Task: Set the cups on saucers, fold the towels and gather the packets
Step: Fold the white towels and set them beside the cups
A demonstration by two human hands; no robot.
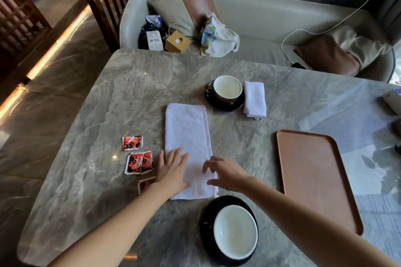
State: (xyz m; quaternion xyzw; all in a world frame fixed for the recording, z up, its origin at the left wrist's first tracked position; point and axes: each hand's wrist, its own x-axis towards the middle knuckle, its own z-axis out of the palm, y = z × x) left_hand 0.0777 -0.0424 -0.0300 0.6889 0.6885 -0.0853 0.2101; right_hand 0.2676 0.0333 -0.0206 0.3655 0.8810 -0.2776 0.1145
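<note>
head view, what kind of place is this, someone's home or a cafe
Likely a café or hotel lounge, not certain: a cup on a black saucer beside a folded white towel, a serving tray, and a cushioned sofa behind the table.

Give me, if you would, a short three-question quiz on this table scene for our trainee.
1. True or false: the far cup and the near cup each stand on a dark saucer.
2. The left hand rests on: A) the tray, B) the long towel, C) a packet.
3. Fill in: the small folded towel lies beside the ___ cup.
Key: 1 true; 2 B; 3 far.
</note>
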